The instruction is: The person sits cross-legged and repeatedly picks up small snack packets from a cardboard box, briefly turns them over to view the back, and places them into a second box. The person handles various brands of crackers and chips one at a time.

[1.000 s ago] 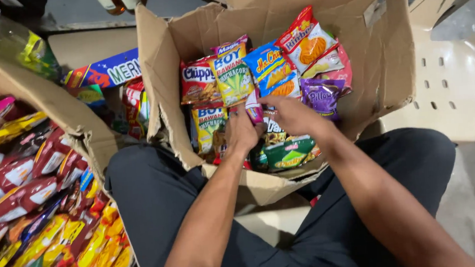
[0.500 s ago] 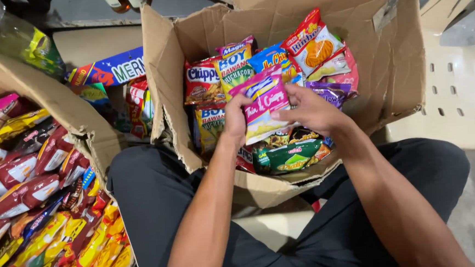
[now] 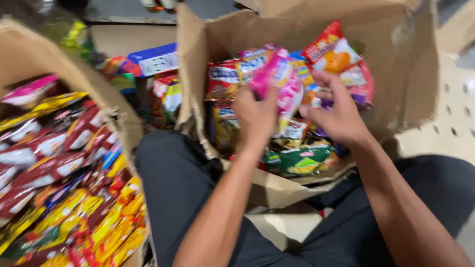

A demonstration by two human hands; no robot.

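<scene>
Hands are both up in the cardboard box (image 3: 408,57) at the upper middle of the frame. Left hand (image 3: 257,116) is clamped around a pink snack bag (image 3: 278,79), lifting it a bit above the other packets. Right hand (image 3: 338,113) sits just beside it with fingers spread, resting on the packets below; can't tell if it touches the pink bag, it's blurry. A green packet (image 3: 305,159) lies at the box's near edge. Second box (image 3: 18,53) on the left of the frame is packed with red and yellow snack packs (image 3: 47,172).
</scene>
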